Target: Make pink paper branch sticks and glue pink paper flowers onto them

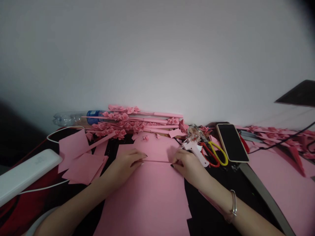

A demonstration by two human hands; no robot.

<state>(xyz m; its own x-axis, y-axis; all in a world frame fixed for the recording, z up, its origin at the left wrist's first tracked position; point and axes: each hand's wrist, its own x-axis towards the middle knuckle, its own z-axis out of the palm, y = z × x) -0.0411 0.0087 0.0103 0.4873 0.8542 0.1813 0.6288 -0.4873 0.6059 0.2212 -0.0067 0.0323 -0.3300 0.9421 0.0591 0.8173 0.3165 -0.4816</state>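
Note:
Pink paper [157, 193] lies in overlapping sheets in front of me. Across it, between my hands, runs a narrow straight edge or fold of pink paper [157, 161]. My left hand [130, 160] pinches the left end of this edge, thumb and fingers close together. At the right end, the thumb and curled fingers of my right hand [188, 164] grip the paper. Whether the edge is folded or rolled is too fine to tell. A small folded pink paper flower [145, 138] sits just beyond it. Near my right hand lies a pale glue gun [195, 150].
Scissors with red handles [210, 154] and yellow-handled scissors [219, 152] lie beside a phone [232, 142]. Stemmed paper flowers [133, 124] are heaped along the wall near a plastic bottle [73, 118]. Cut paper squares [85, 168] and a white power strip-like box [31, 172] are leftward.

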